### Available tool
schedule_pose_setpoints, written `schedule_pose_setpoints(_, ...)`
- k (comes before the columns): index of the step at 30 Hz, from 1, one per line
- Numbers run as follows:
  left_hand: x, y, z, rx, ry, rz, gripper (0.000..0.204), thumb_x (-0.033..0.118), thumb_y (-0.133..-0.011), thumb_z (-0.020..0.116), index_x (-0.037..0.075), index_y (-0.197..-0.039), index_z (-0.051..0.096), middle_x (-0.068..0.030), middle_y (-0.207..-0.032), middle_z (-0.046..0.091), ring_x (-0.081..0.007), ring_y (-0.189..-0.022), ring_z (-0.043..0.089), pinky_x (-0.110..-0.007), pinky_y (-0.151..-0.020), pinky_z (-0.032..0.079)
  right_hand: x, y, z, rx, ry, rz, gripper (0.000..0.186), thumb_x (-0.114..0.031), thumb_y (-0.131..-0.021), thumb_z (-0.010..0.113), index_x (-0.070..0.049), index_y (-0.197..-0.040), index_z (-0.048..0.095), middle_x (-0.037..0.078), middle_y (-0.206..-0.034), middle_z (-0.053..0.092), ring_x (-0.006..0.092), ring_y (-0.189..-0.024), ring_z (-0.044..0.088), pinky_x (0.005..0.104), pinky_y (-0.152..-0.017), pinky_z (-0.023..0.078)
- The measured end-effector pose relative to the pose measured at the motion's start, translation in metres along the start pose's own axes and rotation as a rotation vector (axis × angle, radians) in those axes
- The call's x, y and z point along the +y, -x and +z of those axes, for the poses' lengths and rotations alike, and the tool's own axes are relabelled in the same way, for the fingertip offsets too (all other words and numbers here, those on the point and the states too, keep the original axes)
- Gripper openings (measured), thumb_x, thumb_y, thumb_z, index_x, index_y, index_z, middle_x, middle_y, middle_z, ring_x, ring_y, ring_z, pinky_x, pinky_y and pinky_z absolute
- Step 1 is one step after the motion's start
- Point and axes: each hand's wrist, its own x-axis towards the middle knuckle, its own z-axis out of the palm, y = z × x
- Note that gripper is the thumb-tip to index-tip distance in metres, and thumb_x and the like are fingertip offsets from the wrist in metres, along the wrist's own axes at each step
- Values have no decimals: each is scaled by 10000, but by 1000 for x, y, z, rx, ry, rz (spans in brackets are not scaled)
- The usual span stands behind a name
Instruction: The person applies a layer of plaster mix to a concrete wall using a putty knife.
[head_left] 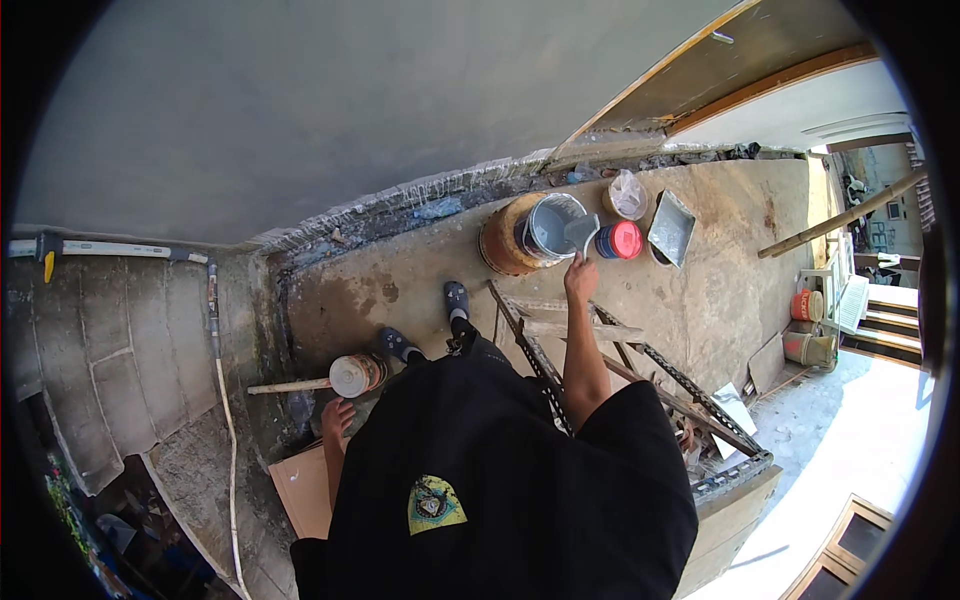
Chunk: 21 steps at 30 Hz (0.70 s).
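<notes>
My right hand point(580, 278) is closed on the handle of a grey scoop-like tool point(581, 232); its exact kind is hard to make out. The tool's broad end is over the right side of a bucket point(562, 206) with grey liquid in it. This bucket stands on or against a rusty brown drum point(503, 238); I cannot tell which. My left hand point(337, 418) hangs low at my left side, fingers apart, holding nothing. Nearest to it is a whitish round pail point(352, 376) with a wooden stick point(288, 386) beside it.
A red-topped blue pail point(624, 240), a plastic-lined tub point(627, 195) and a grey-smeared tray point(672, 229) stand right of the bucket. A metal-and-wood frame point(640, 360) rises at my right arm. A grey wall point(300, 110) runs ahead; a bamboo pole point(842, 215) slants at far right.
</notes>
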Motion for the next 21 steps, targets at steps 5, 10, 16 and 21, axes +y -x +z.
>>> schedule_pose_setpoints(5, -10, -5, -18, 23, 66, 4, 468, 401, -872, 391, 93, -1218, 460, -118, -1098, 588, -252, -964, 581, -419, -874, 388, -41, 8, -50, 128, -182, 22, 315, -341, -886, 464, -41, -866, 556, 224, -649, 576, 429, -621, 551, 505, -550, 383)
schedule_pose_setpoints(10, -5, 8, -36, 62, 9, 8, 498, 434, -842, 434, 99, -1209, 466, -132, -1104, 578, -268, -964, 573, -422, -866, 390, -24, -2, 3, 129, -131, 102, 300, -320, -880, 468, -34, -889, 555, 230, -743, 596, 426, -688, 566, 495, -597, 415)
schedule_pose_setpoints(16, -15, 33, -53, 114, 49, -23, 585, 460, -852, 430, 43, -1260, 394, -187, -1170, 513, -314, -1040, 528, -451, -912, 369, -24, 14, 52, -170, -21, 283, 309, -311, -869, 476, -29, -991, 514, 233, -841, 606, 426, -795, 571, 511, -661, 430)
schedule_pose_setpoints(21, -11, 33, -28, 136, 79, 50, 449, 409, -856, 441, 113, -1191, 472, -118, -1062, 593, -264, -959, 573, -421, -843, 407, -15, 28, 60, -141, -37, 266, 360, -344, -862, 480, -3, -943, 564, 241, -853, 610, 415, -812, 581, 482, -700, 449)
